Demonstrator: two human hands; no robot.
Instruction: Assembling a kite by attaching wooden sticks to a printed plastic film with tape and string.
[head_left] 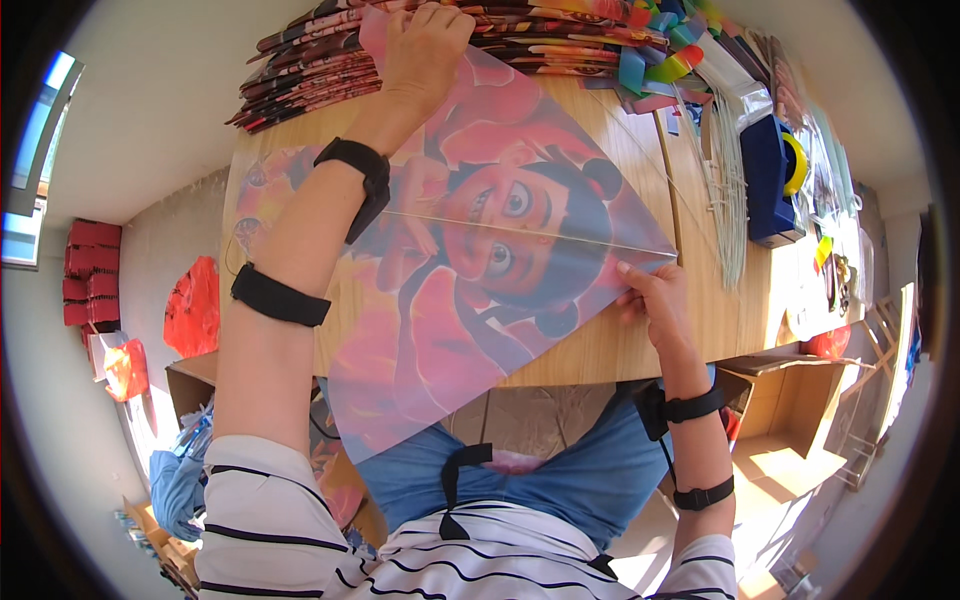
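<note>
A thin, see-through pink kite (560,235) printed with a big-eyed cartoon figure spreads over the table and hangs past its near edge above my lap. A thin rod runs along its middle to the pointed end at the right. My right hand (655,300) pinches the kite's edge near that point, thumb on top. Far out at the kite's other corner, my left hand (428,55) is closed with bent fingers on the sheet, its fingertips partly hidden. That hand is right beside a stack of folded printed kites (320,65) at the table's far edge.
On the right side of the wooden table (730,320) lie a bundle of thin pale rods (728,190) and a blue tape dispenser (770,190) with yellow tape. Colourful ribbon strips (660,65) heap at the far right. An open cardboard box (785,410) stands below the table's right side.
</note>
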